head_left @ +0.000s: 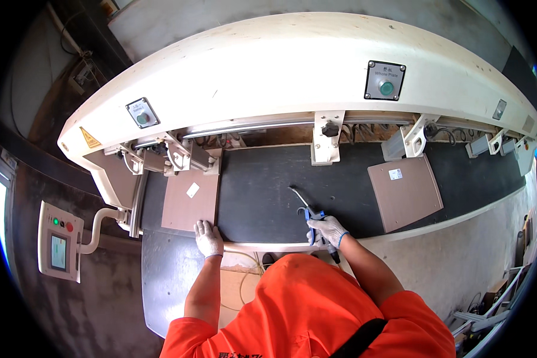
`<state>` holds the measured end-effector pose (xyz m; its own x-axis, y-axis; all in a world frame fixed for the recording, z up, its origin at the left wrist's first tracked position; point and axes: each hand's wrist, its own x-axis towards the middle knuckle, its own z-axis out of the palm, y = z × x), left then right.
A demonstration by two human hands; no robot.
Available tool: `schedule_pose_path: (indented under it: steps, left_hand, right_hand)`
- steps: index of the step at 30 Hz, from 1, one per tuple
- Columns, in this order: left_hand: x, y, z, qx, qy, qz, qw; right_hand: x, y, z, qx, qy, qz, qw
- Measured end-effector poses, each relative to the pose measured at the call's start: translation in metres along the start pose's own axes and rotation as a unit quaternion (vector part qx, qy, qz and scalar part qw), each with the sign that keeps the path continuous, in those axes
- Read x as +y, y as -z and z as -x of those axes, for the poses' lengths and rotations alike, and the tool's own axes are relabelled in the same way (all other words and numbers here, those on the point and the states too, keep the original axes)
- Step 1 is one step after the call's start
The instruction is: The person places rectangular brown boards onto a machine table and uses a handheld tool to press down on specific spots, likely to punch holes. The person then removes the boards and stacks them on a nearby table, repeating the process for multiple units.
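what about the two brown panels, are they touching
Apart; the head view shows a wide stretch of black worktop between the left panel and the right panel.

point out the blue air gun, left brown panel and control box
Blue air gun (309,213): head view, its body.
Left brown panel (190,206): head view, its top face.
Control box (58,249): head view, its screen.

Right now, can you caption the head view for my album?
Left hand on a board, right hand holding a blue air gun.

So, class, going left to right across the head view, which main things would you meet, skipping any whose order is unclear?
Control panel → left green button → left brown board → blue air gun → right brown board.
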<state>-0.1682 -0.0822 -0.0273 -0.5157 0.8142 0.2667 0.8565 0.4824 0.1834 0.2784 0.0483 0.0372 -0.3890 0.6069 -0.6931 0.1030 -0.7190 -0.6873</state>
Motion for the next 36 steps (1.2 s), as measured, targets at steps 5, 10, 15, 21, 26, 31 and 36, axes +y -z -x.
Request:
schedule_pose_path:
  steps: [5, 10, 15, 21, 26, 31, 36]
  left_hand:
    - [0.001, 0.002, -0.001, 0.000, -0.005, 0.015, 1.000]
    - [-0.006, -0.002, 0.001, 0.036, -0.028, -0.001, 0.999]
    - [-0.002, -0.002, -0.001, 0.033, -0.038, 0.001, 0.999]
    - [-0.005, 0.006, -0.007, 0.008, -0.055, -0.010, 0.998]
    - [-0.003, 0.010, -0.016, -0.020, -0.034, -0.014, 0.999]
    - [0.003, 0.013, -0.017, -0.021, -0.031, -0.018, 0.999]
    - [0.003, 0.015, -0.016, -0.026, -0.030, -0.012, 0.999]
  right_hand:
    - [-0.001, -0.002, 0.003, 0.005, 0.001, -0.006, 1.000]
    - [0.008, -0.002, -0.003, -0.003, 0.015, -0.015, 1.000]
    - [0.014, 0.002, -0.004, 0.000, 0.024, 0.011, 1.000]
    - [0.025, 0.005, -0.017, -0.028, 0.048, 0.094, 0.994]
    - [0.022, 0.005, -0.017, -0.023, 0.042, 0.107, 0.993]
    - [0.022, 0.006, -0.014, -0.027, 0.036, 0.096, 0.994]
    - [0.019, 0.001, -0.007, -0.024, 0.054, 0.088, 0.994]
